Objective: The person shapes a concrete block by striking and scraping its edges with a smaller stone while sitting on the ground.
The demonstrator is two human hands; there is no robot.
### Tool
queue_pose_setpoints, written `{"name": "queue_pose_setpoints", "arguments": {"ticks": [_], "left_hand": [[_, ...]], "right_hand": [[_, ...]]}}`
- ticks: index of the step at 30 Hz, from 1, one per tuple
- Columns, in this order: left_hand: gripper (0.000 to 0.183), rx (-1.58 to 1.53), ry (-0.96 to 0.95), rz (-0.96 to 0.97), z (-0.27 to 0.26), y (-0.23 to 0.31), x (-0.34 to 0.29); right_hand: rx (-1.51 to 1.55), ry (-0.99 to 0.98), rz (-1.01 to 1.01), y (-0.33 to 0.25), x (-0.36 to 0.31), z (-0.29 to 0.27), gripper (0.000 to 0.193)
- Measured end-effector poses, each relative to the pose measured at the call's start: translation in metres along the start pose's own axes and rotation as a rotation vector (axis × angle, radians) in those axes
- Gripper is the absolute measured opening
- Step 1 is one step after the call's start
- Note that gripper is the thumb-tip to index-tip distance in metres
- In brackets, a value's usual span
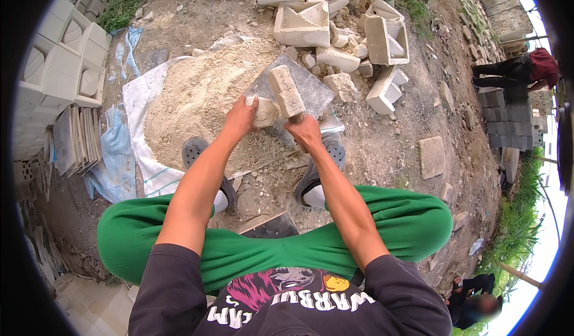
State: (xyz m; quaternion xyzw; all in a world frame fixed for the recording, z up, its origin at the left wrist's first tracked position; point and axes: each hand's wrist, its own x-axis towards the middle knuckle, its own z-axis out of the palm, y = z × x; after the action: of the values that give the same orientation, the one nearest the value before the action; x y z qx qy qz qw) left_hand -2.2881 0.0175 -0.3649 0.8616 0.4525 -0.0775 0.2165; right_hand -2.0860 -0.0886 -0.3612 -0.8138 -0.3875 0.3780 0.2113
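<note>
My left hand (pixel 241 118) is closed on the side of a pale broken block piece (pixel 266 112) over a grey slab. In my right hand (pixel 305 132) is the short handle of a hammer (pixel 286 90) with a long, dust-caked head. The hammer head hangs just beyond and beside the block piece; I cannot tell whether they touch. Beneath both lies the flat grey slab (pixel 320 93), tilted cornerwise in the view. To its left a heap of sandy crushed powder (pixel 197 93) covers a white sheet (pixel 136 99).
Broken cream moulded blocks (pixel 303 25) and rubble lie beyond the slab. Stacked pale blocks (pixel 63 52) and leaning thin boards (pixel 75 138) stand at left. A person in a red top (pixel 543 68) stands near grey blocks (pixel 507 120) at right; another person (pixel 475 300) is lower right.
</note>
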Motion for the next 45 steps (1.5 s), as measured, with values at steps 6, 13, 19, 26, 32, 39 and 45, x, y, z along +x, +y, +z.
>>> {"name": "queue_pose_setpoints", "arguments": {"ticks": [6,13,19,26,32,39,45], "left_hand": [[0.105,-0.019,0.045,0.026,0.002,0.002,0.001],[0.104,0.003,-0.006,-0.020,0.003,-0.004,-0.003],[0.108,0.023,0.037,0.017,0.007,-0.003,0.000],[0.105,0.002,-0.050,-0.049,-0.004,-0.001,-0.002],[0.108,-0.021,-0.026,-0.039,-0.001,-0.001,0.000],[0.104,-0.009,-0.021,-0.024,-0.001,0.000,0.000],[0.106,-0.036,0.001,-0.023,0.004,-0.007,-0.004]], "right_hand": [[0.140,0.167,-0.120,-0.008,0.001,0.006,0.037],[-0.077,-0.088,-0.019,-0.010,-0.003,-0.002,0.039],[0.119,0.147,-0.175,-0.011,0.006,0.009,0.032],[-0.006,-0.047,-0.033,0.002,-0.005,0.015,0.045],[0.102,0.116,-0.152,-0.021,-0.004,0.004,0.031],[-0.009,-0.034,-0.037,0.005,0.000,0.013,0.049],[0.099,0.028,-0.069,-0.030,-0.001,-0.004,0.034]]}}
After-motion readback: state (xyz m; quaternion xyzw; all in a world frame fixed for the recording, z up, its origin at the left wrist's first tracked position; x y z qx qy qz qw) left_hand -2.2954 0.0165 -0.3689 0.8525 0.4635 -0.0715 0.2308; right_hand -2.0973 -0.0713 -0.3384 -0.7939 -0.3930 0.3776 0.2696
